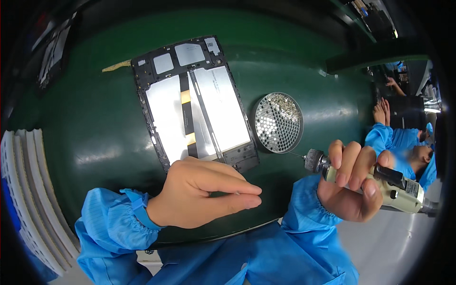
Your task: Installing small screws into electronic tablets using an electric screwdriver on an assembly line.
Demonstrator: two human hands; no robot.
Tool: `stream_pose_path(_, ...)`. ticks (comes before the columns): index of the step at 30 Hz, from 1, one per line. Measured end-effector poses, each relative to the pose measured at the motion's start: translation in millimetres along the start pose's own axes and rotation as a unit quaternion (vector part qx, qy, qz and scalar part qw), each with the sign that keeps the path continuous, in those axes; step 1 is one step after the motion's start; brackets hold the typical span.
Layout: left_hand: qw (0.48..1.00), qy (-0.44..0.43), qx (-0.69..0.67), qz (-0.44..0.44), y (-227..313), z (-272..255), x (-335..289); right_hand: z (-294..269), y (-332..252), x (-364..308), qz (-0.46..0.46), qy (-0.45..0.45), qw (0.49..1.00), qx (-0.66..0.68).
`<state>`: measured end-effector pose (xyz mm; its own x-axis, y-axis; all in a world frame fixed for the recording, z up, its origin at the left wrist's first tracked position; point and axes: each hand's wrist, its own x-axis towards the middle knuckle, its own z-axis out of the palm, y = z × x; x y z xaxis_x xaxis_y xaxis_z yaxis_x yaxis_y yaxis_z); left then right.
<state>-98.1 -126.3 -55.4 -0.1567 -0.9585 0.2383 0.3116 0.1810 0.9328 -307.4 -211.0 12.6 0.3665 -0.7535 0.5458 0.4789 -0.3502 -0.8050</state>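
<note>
My right hand (354, 183) is wrapped round a cream-and-black electric screwdriver (401, 192), whose thin bit points left, near the lower rim of a round screw tray (258, 135). Small silver screws lie in the tray's rows of holes, crowded at its upper part. My left hand (204, 192) is closed, thumb and fingertips pinched together; whatever they hold is too small to make out. Just beyond it, a tablet with its back off (221, 92) lies flat, showing silver battery panels, a black ribbon cable with yellow tape and a black frame. My left hand covers part of its near edge.
A yellowish strip (116, 66) lies against the tablet's upper left on the green work surface (99, 142). White stacked panels (35, 190) stand at the left. A dark device (54, 52) is at the far left. Another person in blue (403, 137) works at the right.
</note>
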Motion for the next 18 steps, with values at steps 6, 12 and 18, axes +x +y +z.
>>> stream_pose_path(6,0.994,0.03,-0.107,-0.012,-1,6,-5,-2,-1,1,0.004,-0.007,1.0,-0.011)
stream_pose_path(12,0.941,0.189,-0.136,-0.246,8,0,-6,-4,3,-5,0.022,-0.017,1.0,-0.003)
stream_pose_path(18,0.948,0.277,0.155,-0.016,14,-35,-11,-24,5,-4,0.023,-0.052,0.997,-0.048)
